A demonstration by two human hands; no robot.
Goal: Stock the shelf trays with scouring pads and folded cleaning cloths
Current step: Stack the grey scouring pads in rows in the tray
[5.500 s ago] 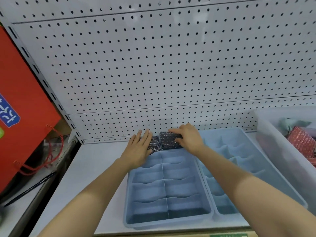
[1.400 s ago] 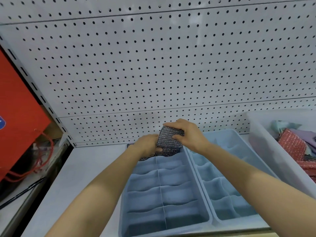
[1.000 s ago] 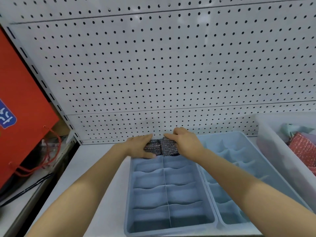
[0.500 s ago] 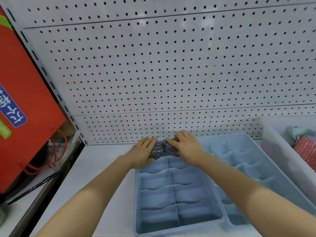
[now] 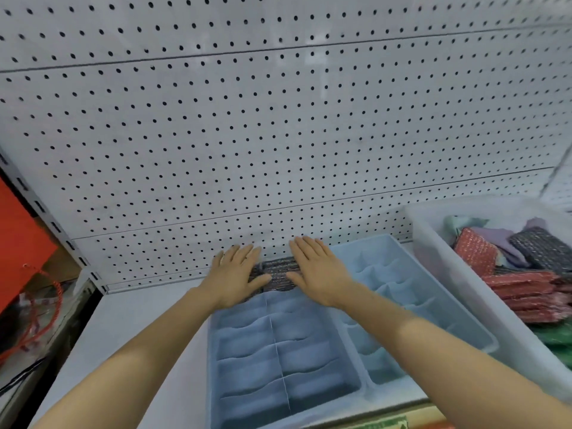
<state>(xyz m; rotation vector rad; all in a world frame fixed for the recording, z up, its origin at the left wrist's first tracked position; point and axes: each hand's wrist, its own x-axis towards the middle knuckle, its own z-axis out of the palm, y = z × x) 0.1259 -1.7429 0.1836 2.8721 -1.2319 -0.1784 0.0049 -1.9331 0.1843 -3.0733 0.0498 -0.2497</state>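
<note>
Dark grey glittery scouring pads point(image 5: 277, 272) fill the back row of the left blue divided tray point(image 5: 235, 360). My left hand point(image 5: 232, 278) lies flat over the left pad with straight fingers, and my right hand point(image 5: 318, 274) lies flat over the right pad the same way. Only a strip of the pads shows between the two hands. A second blue divided tray point(image 5: 411, 292) stands to the right of the first, its compartments bare.
A clear plastic bin point(image 5: 439, 258) at the right holds red, dark and green scouring pads point(image 5: 526, 289) and pastel cloths point(image 5: 492, 236). White pegboard point(image 5: 278, 134) backs the white shelf point(image 5: 130, 329). A red bag point(image 5: 21, 239) hangs at the left.
My fingers have straightened out over the pads, and both hands now lie flat on them. The view has shifted left, showing more of the bin at the right.
</note>
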